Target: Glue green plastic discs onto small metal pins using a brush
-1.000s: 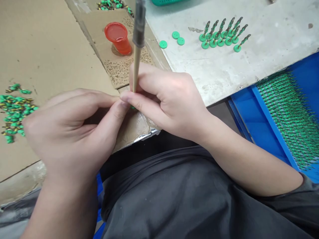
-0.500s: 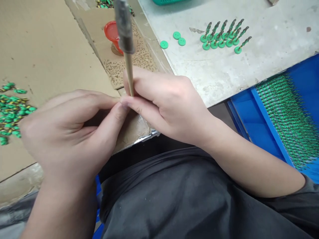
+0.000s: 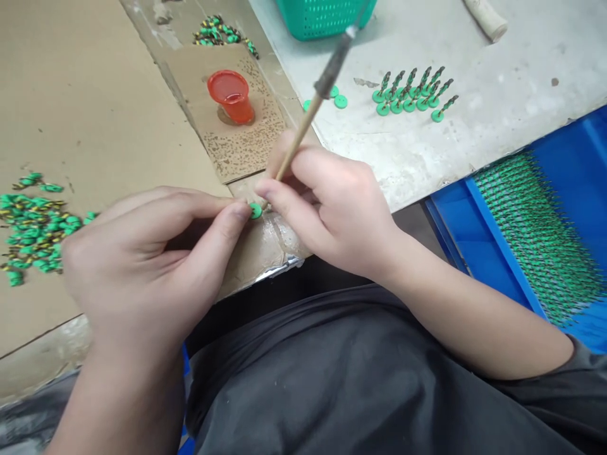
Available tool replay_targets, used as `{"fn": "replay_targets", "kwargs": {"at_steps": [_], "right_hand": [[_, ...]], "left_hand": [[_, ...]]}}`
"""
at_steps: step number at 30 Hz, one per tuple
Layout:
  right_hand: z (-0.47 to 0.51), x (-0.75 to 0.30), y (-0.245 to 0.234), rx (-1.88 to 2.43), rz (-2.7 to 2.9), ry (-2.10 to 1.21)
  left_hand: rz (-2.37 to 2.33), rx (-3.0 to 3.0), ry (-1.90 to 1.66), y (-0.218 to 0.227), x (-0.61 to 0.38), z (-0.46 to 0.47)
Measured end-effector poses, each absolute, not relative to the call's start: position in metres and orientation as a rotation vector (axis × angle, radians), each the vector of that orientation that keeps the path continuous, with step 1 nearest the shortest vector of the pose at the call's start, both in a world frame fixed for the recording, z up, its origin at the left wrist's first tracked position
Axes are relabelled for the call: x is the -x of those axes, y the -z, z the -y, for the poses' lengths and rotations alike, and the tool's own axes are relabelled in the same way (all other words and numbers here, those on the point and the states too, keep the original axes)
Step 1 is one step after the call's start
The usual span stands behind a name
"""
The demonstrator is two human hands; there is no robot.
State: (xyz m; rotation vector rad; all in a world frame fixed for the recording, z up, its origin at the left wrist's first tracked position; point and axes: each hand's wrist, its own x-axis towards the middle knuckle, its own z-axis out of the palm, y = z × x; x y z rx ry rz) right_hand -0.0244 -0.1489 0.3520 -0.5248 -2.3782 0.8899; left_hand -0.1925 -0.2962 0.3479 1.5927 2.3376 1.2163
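Note:
A small round green button [image 3: 256,210] is pinched between the thumb and forefinger of my left hand [image 3: 147,253]. My right hand [image 3: 327,202] is closed round a thin wooden-handled brush [image 3: 303,126], whose dark end points up and away to the right. The brush's lower end comes down close beside the button. Whether my right fingertips also touch the button, I cannot tell. To the left lies a heap of green pieces with dark and yellow twisted parts [image 3: 38,227]. On the pale table at the right, several green discs with dark twisted stems [image 3: 410,104] stand in rows.
A red cup [image 3: 230,95] holding liquid stands on a speckled cardboard piece [image 3: 246,148]. Behind are a green basket [image 3: 322,19] and a pale rod [image 3: 488,22]. Loose green buttons [image 3: 340,101] lie on the table. A blue crate [image 3: 502,240] at the right holds many green stemmed pieces.
My right hand has drawn slightly right, away from my left, and the button now shows at my left fingertips. The brush has tilted to the right. The view has shifted a little.

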Motion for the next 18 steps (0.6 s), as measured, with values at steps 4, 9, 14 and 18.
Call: {"fn": "replay_targets", "kwargs": {"at_steps": [4,9,14,18], "right_hand": [[0.149,0.022,-0.351,0.471,2.426,-0.845],[0.147,0.028,-0.341,0.230,2.376,-0.788],[0.150,0.029,-0.338,0.230,2.389,-0.740],[0.150,0.029,-0.344,0.243,2.415,-0.813]], "left_hand": [[-2.320,-1.612,-1.215,-0.346,0.193,0.296],[-2.324,-1.584,-1.232,-0.343,0.194,0.296],[-2.339,-1.584,-1.222,-0.344,0.192,0.297],[-2.330,-1.603,-1.238,-0.344,0.193,0.297]]}}
